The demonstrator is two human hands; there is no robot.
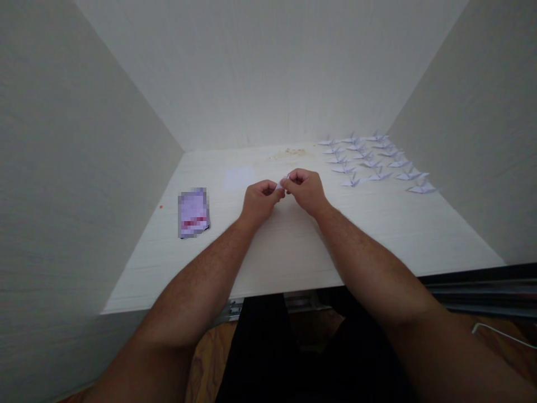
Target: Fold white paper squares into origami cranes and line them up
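The left hand and right hand pinch together a small folded white paper. Sharp-pointed origami cranes stand on the faintly streaked tabletop.

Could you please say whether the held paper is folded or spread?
Folded, it seems: the paper shows small and narrow; creases unclear.

Small white paper, mostly hidden, pinched between left hand and right hand.
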